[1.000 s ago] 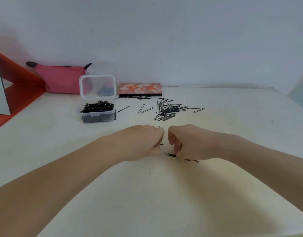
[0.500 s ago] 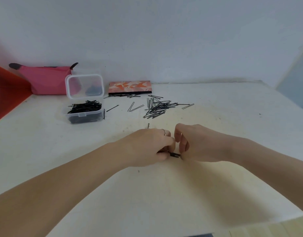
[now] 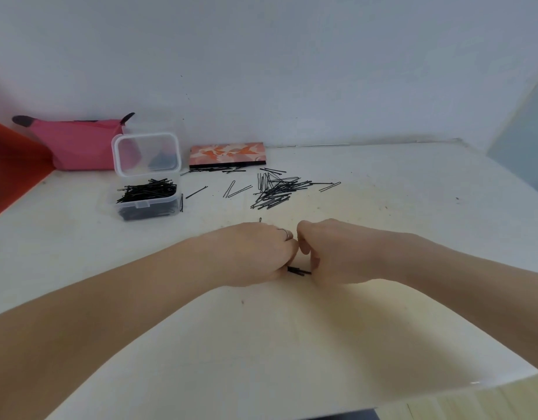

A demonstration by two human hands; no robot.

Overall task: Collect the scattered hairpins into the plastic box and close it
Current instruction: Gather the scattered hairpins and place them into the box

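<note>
Head view: pale counter (image 3: 383, 207) against a plain grey-white wall. Clear plastic box (image 3: 146, 203) far left on it, lid (image 3: 146, 154) standing open behind, already heaped with black hairpins. Right of the box, a few stray pins, then a loose pile (image 3: 275, 190); more lined under a patterned card (image 3: 228, 154) right of the lid. Pink pouch (image 3: 76, 144) behind the box.

Nearer than the box and to its right, left hand (image 3: 255, 256) and right hand (image 3: 334, 253) curled knuckle to knuckle, pinching a small bundle of pins (image 3: 298, 271) between them, low over the counter.

Best done by squaring the bundle tips together, closing one hand firmly round it, then carrying it up and left to the box. Open counter along that path. Counter's near edge close below the forearms, so no dragging pins backward.
</note>
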